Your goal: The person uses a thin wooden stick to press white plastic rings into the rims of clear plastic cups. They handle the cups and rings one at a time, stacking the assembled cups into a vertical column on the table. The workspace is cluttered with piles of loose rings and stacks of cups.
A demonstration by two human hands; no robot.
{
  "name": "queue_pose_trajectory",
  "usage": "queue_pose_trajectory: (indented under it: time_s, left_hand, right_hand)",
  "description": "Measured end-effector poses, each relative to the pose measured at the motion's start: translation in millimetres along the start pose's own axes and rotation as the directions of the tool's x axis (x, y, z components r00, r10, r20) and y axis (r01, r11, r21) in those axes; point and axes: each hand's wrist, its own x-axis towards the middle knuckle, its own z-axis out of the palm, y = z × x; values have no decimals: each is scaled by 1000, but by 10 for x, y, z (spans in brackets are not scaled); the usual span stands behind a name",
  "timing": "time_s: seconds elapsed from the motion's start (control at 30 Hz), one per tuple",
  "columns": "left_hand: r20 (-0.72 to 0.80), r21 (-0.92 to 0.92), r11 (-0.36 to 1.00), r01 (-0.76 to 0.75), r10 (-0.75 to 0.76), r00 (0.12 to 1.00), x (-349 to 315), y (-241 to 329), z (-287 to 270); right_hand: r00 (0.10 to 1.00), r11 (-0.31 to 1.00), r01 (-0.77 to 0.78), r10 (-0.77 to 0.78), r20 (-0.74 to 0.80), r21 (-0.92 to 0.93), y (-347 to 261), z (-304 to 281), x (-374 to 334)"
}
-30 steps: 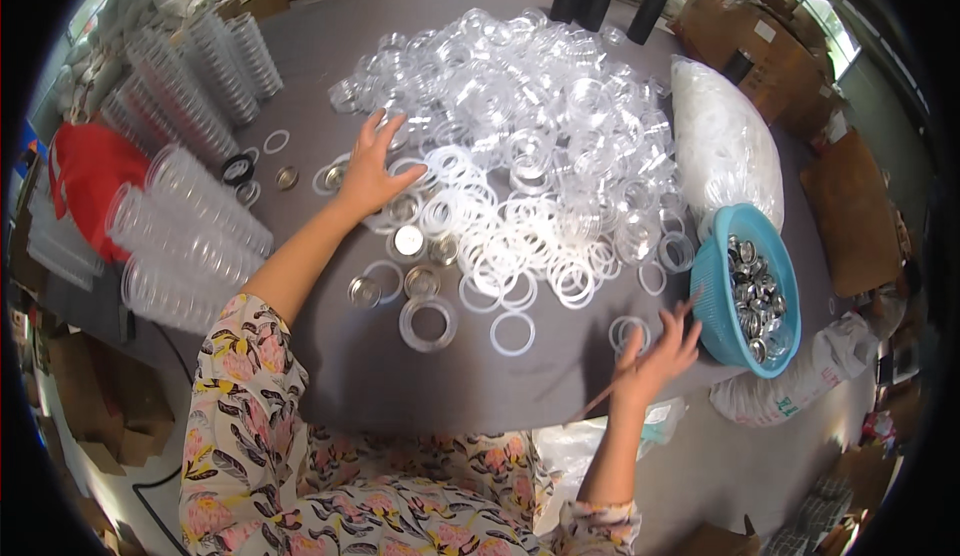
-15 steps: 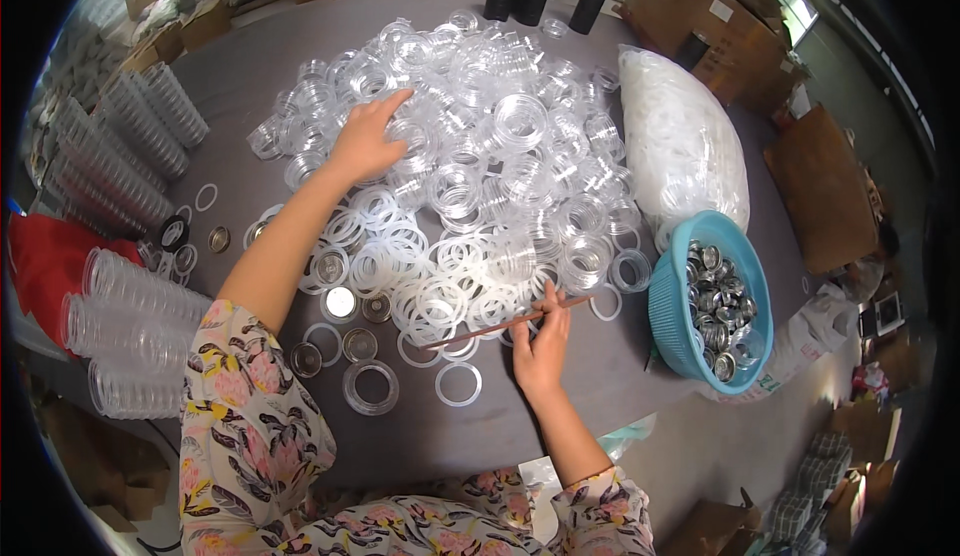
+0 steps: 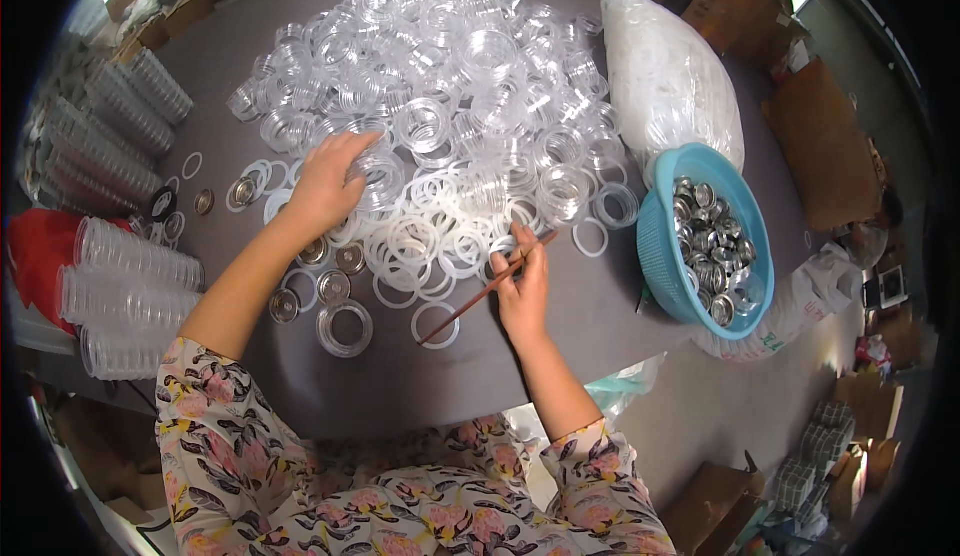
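My left hand (image 3: 328, 186) is closed on a clear plastic ring-shaped part (image 3: 382, 182) at the near edge of a big heap of similar clear parts (image 3: 420, 121). In my right hand (image 3: 524, 301) is a thin reddish-brown stick (image 3: 462, 308), slanting down to the left. Its tip reaches a single flat white ring (image 3: 437, 342) on the table. A spread of flat white rings (image 3: 410, 238) lies between my hands. Just below my left forearm, round metal pieces (image 3: 333, 287) and a thicker clear ring (image 3: 345, 352) lie on the table.
A turquoise basket (image 3: 665, 266) with metal pieces stands at the right, in front of a full clear plastic bag (image 3: 670, 81). Stacks of clear parts (image 3: 140, 296) line the left side near a red cloth (image 3: 45, 261). Cardboard boxes (image 3: 820, 156) stand beyond the table.
My left hand has come back toward me from the heap and closed on a clear ring. The stick in my right hand has turned steeper. The whole view has shifted, so the table sits higher.
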Motion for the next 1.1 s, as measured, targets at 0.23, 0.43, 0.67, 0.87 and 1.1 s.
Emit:
queue_pose_trajectory:
  time_s: [0.23,0.43,0.67,0.87,1.1]
  left_hand:
    - [-213,-56,995,-83,69,975,-197,465,-212]
    - [560,-581,634,510,-143,816,-798,1190,288]
    - [313,-465,866,184,-33,949,-986,1319,385]
    - [256,-182,937,-297,336,906,-1314,900,407]
    - [30,80,874,-479,478,878,-1523,954,596]
  right_hand:
    - [993,999,38,-33,-116,39,-19,-65,-151]
    - [988,969,3,36,-151,248,-243,-205,-595]
    - [986,957,34,15,-167,288,-400,-267,-1042]
    - [997,926,-5,32,-64,379,-384,-135,-1123]
    - [999,980,-44,50,-23,193,-406,-185,-1161]
